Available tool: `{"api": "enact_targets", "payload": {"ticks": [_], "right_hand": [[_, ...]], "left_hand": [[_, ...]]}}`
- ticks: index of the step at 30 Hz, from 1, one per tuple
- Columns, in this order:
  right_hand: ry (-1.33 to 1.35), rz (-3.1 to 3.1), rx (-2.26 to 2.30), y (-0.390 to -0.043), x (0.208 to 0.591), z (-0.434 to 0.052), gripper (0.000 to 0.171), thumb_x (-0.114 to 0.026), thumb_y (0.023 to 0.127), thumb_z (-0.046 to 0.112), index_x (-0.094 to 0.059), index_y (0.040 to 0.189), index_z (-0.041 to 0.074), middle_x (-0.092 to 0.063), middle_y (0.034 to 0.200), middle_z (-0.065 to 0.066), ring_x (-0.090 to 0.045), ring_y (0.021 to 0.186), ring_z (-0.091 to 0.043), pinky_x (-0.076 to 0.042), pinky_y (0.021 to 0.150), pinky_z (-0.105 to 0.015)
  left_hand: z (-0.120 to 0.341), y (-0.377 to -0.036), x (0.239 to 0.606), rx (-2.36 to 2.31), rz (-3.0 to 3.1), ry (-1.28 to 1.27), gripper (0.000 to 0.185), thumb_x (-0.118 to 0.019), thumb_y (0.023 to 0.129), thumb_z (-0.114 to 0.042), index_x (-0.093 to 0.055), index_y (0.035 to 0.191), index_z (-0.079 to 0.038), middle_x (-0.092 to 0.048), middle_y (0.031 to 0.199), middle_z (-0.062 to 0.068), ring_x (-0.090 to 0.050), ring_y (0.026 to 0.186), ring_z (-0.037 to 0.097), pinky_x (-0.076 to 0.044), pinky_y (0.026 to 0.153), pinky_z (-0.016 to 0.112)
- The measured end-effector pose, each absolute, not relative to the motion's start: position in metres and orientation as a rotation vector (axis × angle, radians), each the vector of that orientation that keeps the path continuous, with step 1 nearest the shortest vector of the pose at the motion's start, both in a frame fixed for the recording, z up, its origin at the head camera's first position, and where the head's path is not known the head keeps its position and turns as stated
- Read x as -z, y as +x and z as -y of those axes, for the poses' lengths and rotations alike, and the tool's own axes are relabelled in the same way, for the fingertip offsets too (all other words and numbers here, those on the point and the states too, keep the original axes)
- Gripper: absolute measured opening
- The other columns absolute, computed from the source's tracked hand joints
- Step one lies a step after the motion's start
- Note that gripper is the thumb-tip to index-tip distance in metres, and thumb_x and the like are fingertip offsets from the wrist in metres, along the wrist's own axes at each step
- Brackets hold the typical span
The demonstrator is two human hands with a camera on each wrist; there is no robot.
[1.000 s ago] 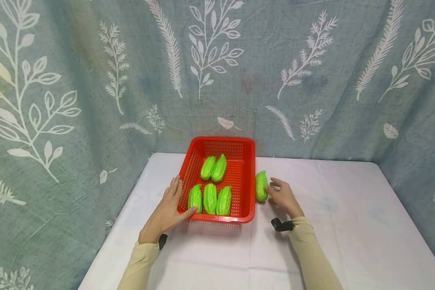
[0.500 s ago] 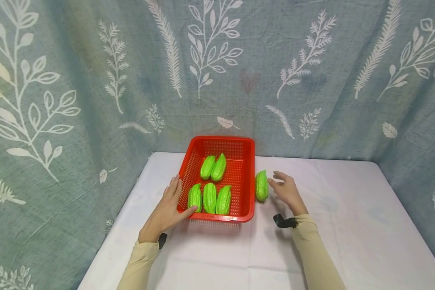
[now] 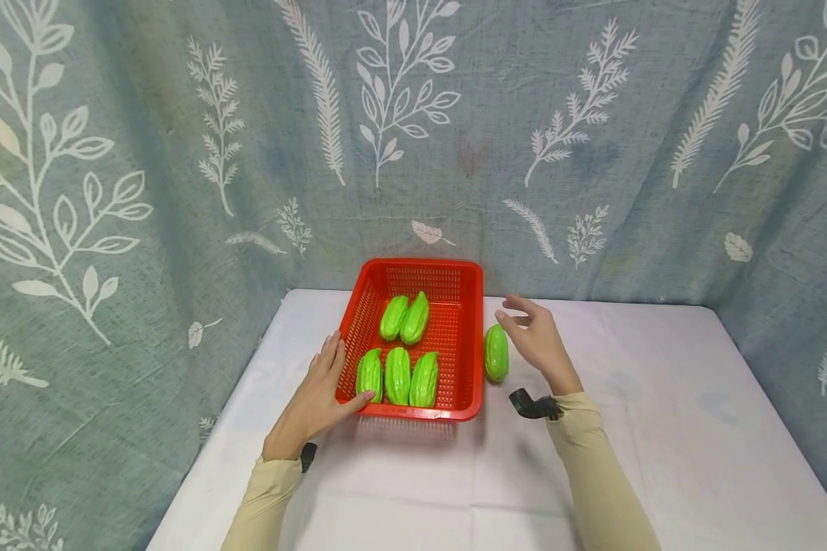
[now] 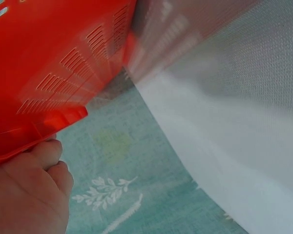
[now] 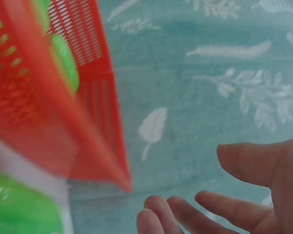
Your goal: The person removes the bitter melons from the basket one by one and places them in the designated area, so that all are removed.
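A red plastic basket [image 3: 470,383] stands on the table, with several bright green, ridged bitter melons inside. My left hand [image 3: 317,398] rests against its left side, fingers lying straight along the rim and thumb on the near rim. In the left wrist view, fingertips [image 4: 49,151] touch the underside of the basket rim. One more bitter melon [image 3: 496,358] lies on the table just right of the basket. Over its far end hovers my right hand [image 3: 539,337], fingers spread and holding nothing. The right wrist view shows that hand apart from the melon [image 5: 22,207].
Inside the basket, two bitter melons [image 3: 415,317] lie toward the back and three more [image 3: 397,376] along the front. A white cloth [image 3: 413,490] covers the table. Behind and beside it hangs a grey-green leaf-patterned curtain [image 3: 248,138].
My right hand has come off the bitter melon beside the basket, drawn slightly right, then moved up toward its far end. The left hand and the basket stay in place.
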State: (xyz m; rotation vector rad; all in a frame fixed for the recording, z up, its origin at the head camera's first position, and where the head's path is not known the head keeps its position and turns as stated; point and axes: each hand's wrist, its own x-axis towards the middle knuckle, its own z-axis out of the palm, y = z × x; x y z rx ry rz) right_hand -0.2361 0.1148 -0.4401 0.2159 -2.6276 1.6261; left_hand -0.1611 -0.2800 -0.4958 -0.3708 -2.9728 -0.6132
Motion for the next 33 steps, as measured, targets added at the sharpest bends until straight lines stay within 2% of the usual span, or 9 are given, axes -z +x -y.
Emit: {"api": "enact_targets", "payload": {"ticks": [8,14,19,25,33], "right_hand": [[0.371,2.584,-1.651,-0.235,0.414,-0.093,0.053,-0.063,0.104,0.029,-0.054,0.148,0.001,-0.062,0.144,-0.022,-0.065,0.126,-0.044,-0.058,0.1,-0.055],[0.431,2.604,-1.616,-0.236,0.408,-0.077,0.054,-0.063,0.103,0.032,-0.055,0.148,0.002,-0.064,0.141,-0.02,-0.064,0.123,-0.044,-0.057,0.101,-0.055],[0.45,2.624,-1.598,-0.24,0.407,-0.066,0.053,-0.064,0.102,0.033,-0.057,0.146,0.004,-0.066,0.136,-0.018,-0.065,0.119,-0.042,-0.059,0.096,-0.054],[0.457,2.66,-1.601,-0.248,0.41,-0.052,0.051,-0.062,0.103,0.03,-0.057,0.146,0.002,-0.066,0.136,-0.019,-0.067,0.119,-0.04,-0.057,0.1,-0.052],[0.39,2.736,-1.601,-0.261,0.418,-0.036,0.054,-0.064,0.103,0.031,-0.056,0.147,0.001,-0.065,0.138,-0.019,-0.066,0.123,-0.035,-0.055,0.105,-0.05]], "left_hand": [[0.28,-0.162,0.496,0.547,2.954,-0.374,0.115,-0.064,0.088,-0.071,-0.017,0.164,0.001,-0.007,0.176,0.016,-0.005,0.164,0.035,-0.019,0.129,0.062],[0.28,-0.161,0.495,0.526,2.968,-0.368,0.116,-0.064,0.088,-0.071,-0.014,0.164,0.001,-0.005,0.175,0.018,-0.003,0.163,0.038,-0.017,0.129,0.062],[0.279,-0.16,0.492,0.511,2.977,-0.374,0.117,-0.063,0.089,-0.071,-0.011,0.164,0.002,-0.002,0.175,0.018,-0.002,0.164,0.038,-0.015,0.13,0.061],[0.279,-0.162,0.493,0.462,2.972,-0.387,0.117,-0.063,0.089,-0.071,-0.014,0.163,0.005,-0.007,0.175,0.021,-0.006,0.163,0.039,-0.016,0.13,0.061],[0.279,-0.162,0.494,0.468,2.98,-0.374,0.118,-0.062,0.088,-0.073,-0.014,0.163,0.004,-0.005,0.175,0.019,-0.005,0.164,0.037,-0.017,0.13,0.059]]}}
